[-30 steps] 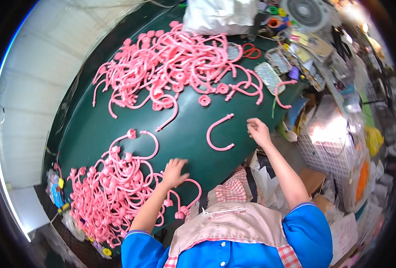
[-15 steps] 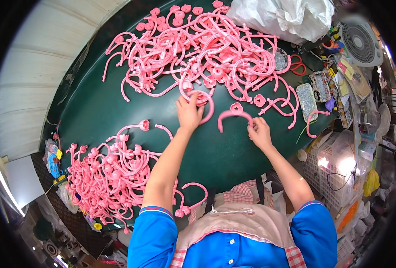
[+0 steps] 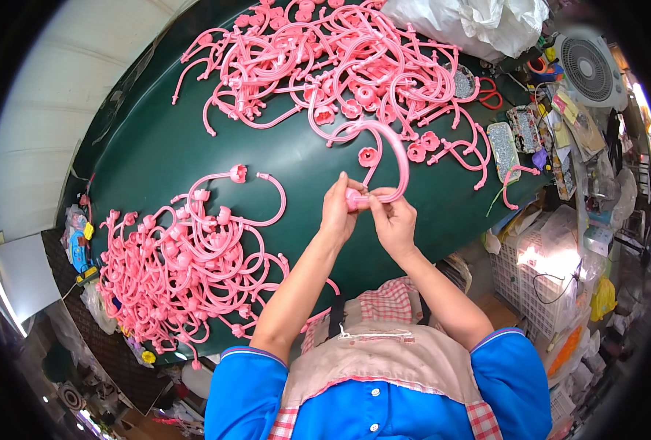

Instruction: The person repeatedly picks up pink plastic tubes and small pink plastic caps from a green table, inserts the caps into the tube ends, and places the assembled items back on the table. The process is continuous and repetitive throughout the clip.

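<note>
Close together in front of me, my two hands meet at one end of a curved pink tube [image 3: 401, 163]. My left hand [image 3: 337, 213] is closed on a small pink flower-shaped cup [image 3: 353, 199]. Fingers of my right hand [image 3: 393, 222] pinch the tube's end right beside that cup. The fingers hide whether the tube sits inside the cup. From there the tube arches up and away over the green table [image 3: 267, 158]. Just beyond my hands lies a loose pink flower cup [image 3: 368, 156].
A tangled pile of pink tubes [image 3: 347, 59] with loose cups lies at the far side. Another heap of tubes with cups [image 3: 171, 271] is at the left. At the right are red scissors [image 3: 491, 95], trays of small clear beads [image 3: 503, 150], a fan [image 3: 588, 67] and a white bag [image 3: 472, 26].
My hands have come together from apart. My left hand has drawn back toward me with a flower cup, and my right hand has brought the tube leftward to it.
</note>
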Action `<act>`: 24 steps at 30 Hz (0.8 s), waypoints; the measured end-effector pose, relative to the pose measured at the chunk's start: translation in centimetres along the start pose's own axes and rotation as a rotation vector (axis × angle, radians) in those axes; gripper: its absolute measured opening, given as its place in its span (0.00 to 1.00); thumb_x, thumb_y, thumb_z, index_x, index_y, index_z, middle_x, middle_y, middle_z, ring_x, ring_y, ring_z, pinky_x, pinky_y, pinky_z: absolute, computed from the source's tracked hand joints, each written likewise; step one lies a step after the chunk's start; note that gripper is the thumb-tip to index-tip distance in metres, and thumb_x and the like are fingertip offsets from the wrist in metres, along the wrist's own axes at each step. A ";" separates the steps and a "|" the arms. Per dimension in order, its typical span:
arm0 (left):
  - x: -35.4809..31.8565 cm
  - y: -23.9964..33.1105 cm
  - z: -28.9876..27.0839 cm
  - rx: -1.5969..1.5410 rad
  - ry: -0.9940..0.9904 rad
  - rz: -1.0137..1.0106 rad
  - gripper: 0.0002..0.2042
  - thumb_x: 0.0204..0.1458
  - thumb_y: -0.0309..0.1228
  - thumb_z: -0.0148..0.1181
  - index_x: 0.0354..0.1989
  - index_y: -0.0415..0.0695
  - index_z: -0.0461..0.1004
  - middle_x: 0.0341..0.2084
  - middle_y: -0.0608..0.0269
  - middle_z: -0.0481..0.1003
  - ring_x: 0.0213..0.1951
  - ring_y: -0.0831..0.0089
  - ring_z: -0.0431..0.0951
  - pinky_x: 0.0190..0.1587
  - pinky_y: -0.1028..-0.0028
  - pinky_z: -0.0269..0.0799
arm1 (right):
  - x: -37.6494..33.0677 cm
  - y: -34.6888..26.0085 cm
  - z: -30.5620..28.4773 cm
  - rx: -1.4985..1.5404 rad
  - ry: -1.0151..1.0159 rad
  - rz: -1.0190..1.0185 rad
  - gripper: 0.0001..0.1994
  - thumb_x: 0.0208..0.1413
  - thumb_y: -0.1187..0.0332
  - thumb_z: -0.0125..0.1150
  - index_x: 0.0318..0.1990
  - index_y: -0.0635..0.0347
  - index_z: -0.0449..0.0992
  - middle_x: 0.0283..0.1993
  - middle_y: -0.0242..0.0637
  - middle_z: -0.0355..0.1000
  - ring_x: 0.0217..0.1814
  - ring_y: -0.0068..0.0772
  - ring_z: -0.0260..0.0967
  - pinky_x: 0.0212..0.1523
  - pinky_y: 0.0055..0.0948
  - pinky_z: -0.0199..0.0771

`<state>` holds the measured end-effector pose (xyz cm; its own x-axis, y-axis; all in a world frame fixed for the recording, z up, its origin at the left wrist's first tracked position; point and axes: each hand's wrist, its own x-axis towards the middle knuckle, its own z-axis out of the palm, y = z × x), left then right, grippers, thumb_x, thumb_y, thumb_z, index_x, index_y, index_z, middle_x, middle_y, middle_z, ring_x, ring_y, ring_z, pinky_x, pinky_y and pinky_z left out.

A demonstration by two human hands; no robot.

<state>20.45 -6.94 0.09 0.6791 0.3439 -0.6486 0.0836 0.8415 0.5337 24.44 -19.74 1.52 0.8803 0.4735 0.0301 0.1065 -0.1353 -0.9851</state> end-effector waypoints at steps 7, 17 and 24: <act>-1.9 2.6 -13.1 1.134 -0.358 0.209 0.14 0.63 0.39 0.61 0.30 0.42 0.82 0.24 0.63 0.75 0.33 0.72 0.75 0.40 0.70 0.69 | -0.5 4.4 -1.7 -0.304 -0.333 0.288 0.19 0.56 0.66 0.72 0.51 0.68 0.78 0.40 0.45 0.82 0.36 0.31 0.83 0.35 0.29 0.83; 11.5 -0.1 -0.4 1.833 -0.155 0.747 0.19 0.45 0.24 0.65 0.48 0.45 0.74 0.48 0.54 0.72 0.50 0.50 0.77 0.45 0.54 0.78 | 9.2 10.5 -0.4 -0.616 -0.217 0.534 0.16 0.42 0.59 0.71 0.29 0.67 0.80 0.30 0.54 0.80 0.38 0.57 0.81 0.45 0.48 0.81; 5.9 1.5 -3.8 0.276 -0.059 -0.046 0.17 0.66 0.46 0.51 0.54 0.48 0.63 0.29 0.59 0.74 0.15 0.79 0.62 0.16 0.78 0.50 | 5.9 8.5 -2.6 0.133 -0.245 0.650 0.08 0.68 0.68 0.61 0.43 0.66 0.76 0.37 0.40 0.81 0.36 0.29 0.82 0.36 0.26 0.84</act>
<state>21.84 -2.13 -5.00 0.7104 0.2768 -0.6471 0.3051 0.7074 0.6376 31.78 -20.34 -6.20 0.6155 0.5172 -0.5947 -0.4764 -0.3570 -0.8035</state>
